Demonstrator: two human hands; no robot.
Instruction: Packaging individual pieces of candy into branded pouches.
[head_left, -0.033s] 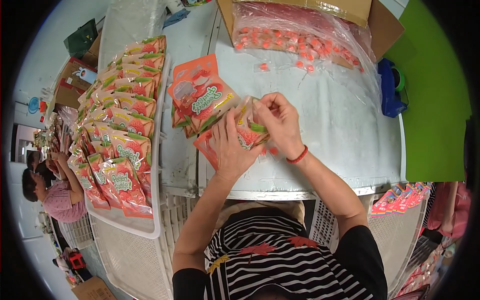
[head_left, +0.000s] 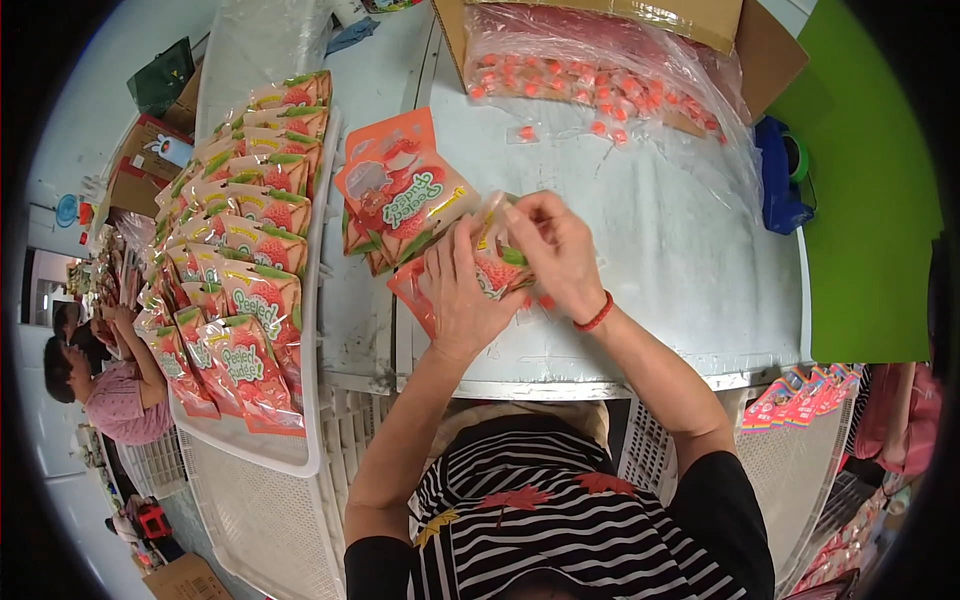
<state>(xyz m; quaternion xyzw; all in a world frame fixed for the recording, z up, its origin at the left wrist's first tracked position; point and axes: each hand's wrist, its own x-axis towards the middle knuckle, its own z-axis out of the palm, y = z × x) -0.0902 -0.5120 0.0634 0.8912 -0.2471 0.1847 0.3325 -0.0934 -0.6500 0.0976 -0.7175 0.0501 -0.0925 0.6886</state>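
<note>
A coral and beige candy pouch (head_left: 497,272) lies on the table under both my hands. My left hand (head_left: 468,300) rests across the pouch and holds it, with the thumb at its right side. At the pouch's upper right edge, the thumb and fingers of my right hand (head_left: 568,258) pinch the film; the exact grip is partly hidden. Just left of my hands is a stack of matching flat pouches (head_left: 405,195). A few clear-wrapped red candies (head_left: 545,302) lie beside my right hand, partly covered.
On the left, a white tray (head_left: 314,440) holds rows of filled pouches (head_left: 250,290). At the back stands a cardboard box (head_left: 610,22) lined with plastic, full of wrapped red candies (head_left: 620,95). A blue tape dispenser (head_left: 780,185) sits at the right. Another person (head_left: 125,400) works at far left.
My right hand has shifted slightly left and down along the pouch's upper edge. The left hand stays in place.
</note>
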